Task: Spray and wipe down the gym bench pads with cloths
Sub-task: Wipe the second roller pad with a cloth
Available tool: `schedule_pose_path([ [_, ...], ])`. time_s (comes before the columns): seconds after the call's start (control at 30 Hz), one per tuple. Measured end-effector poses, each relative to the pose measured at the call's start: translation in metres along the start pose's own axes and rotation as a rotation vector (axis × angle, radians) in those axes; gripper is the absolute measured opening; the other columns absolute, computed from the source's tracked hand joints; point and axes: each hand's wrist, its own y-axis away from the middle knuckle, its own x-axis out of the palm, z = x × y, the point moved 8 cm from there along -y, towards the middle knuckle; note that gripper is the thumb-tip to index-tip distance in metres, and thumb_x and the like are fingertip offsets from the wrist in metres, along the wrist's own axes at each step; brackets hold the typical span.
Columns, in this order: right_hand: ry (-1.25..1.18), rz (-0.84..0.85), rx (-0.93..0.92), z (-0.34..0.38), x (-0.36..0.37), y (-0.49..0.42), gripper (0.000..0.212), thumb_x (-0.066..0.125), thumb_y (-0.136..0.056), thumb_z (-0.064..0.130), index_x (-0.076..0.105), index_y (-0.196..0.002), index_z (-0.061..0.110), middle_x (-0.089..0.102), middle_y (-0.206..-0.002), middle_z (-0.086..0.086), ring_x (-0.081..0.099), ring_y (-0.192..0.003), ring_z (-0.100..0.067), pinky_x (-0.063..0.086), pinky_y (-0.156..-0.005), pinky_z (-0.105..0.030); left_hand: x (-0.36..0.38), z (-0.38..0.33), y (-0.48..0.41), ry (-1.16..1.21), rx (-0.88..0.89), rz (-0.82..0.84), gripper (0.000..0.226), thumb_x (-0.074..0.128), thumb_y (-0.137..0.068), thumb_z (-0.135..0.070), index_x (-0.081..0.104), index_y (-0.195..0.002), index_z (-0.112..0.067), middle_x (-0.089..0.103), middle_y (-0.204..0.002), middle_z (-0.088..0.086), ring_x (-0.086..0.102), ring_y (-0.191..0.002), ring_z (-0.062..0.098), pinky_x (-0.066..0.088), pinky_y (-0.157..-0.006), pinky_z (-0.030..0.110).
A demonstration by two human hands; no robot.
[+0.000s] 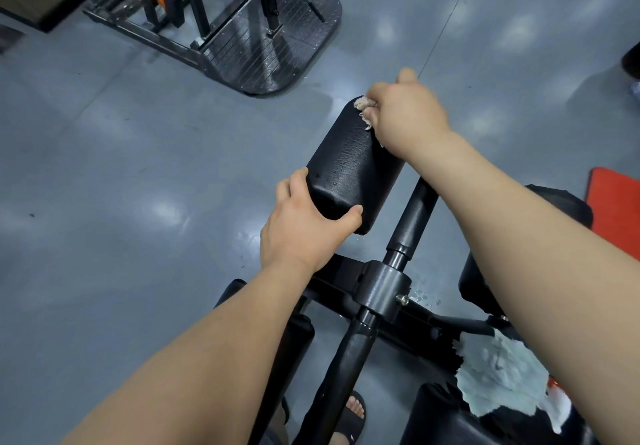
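A black cylindrical roller pad [349,164] sticks out from the bench's black metal post [412,223] in the middle of the view. My left hand [301,226] grips the pad's near end, thumb over its edge. My right hand [405,115] holds a small beige cloth [363,105] bunched against the pad's far end. Most of that cloth is hidden under my fingers. A pale blue-grey cloth [502,375] lies draped over the bench at the lower right.
A dark machine footplate [277,46] with an orange bar stands on the grey floor at the top left. An orange mat [616,205] lies at the right edge. Water droplets spot the floor by the frame clamp [384,292]. My sandalled foot [353,413] shows at the bottom.
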Motion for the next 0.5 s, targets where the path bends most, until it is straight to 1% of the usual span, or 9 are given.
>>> schedule_pose_path([
  [0.07, 0.068, 0.016, -0.013, 0.001, 0.003, 0.008, 0.019, 0.050, -0.099, 0.025, 0.061, -0.113, 0.018, 0.043, -0.122, -0.015, 0.052, -0.081, -0.036, 0.046, -0.072, -0.041, 0.000, 0.000, 0.001, -0.006, 0.005, 0.002, 0.096, 0.066, -0.068, -0.077, 0.028, -0.146, -0.037, 0.037, -0.143, -0.016, 0.057, -0.115, 0.015, 0.049, -0.096, 0.043],
  [0.13, 0.142, 0.011, -0.035, 0.001, 0.003, 0.018, 0.020, 0.050, -0.098, 0.019, 0.057, -0.116, 0.016, 0.042, -0.121, -0.015, 0.047, -0.078, -0.034, 0.043, -0.067, -0.041, -0.001, -0.001, 0.002, -0.016, 0.014, 0.002, 0.097, 0.067, -0.068, -0.077, 0.027, -0.147, -0.036, 0.036, -0.144, -0.016, 0.057, -0.115, 0.015, 0.049, -0.094, 0.041],
  [0.23, 0.170, -0.021, -0.059, 0.001, 0.001, 0.029, 0.022, 0.049, -0.097, 0.015, 0.053, -0.119, 0.016, 0.041, -0.116, -0.013, 0.047, -0.076, -0.035, 0.041, -0.063, -0.040, -0.002, -0.002, 0.004, -0.027, 0.025, 0.004, 0.097, 0.067, -0.069, -0.077, 0.027, -0.147, -0.036, 0.035, -0.145, -0.016, 0.057, -0.114, 0.015, 0.049, -0.089, 0.039],
  [0.37, 0.131, -0.022, -0.026, 0.004, -0.004, 0.030, 0.023, 0.049, -0.094, 0.016, 0.057, -0.116, 0.020, 0.042, -0.117, -0.012, 0.047, -0.077, -0.035, 0.040, -0.067, -0.041, -0.001, -0.003, 0.005, -0.039, 0.021, 0.028, 0.097, 0.064, -0.072, -0.077, 0.023, -0.150, -0.036, 0.033, -0.147, -0.015, 0.058, -0.116, 0.016, 0.044, -0.084, 0.036],
  [0.5, 0.105, -0.012, 0.003, 0.003, -0.007, 0.034, 0.026, 0.049, -0.092, 0.020, 0.060, -0.116, 0.021, 0.043, -0.117, -0.012, 0.047, -0.078, -0.036, 0.040, -0.069, -0.041, -0.002, -0.004, 0.010, -0.119, 0.025, 0.081, 0.102, 0.061, -0.077, -0.080, 0.013, -0.156, -0.036, 0.026, -0.154, -0.014, 0.057, -0.123, 0.020, 0.042, -0.081, 0.035],
])
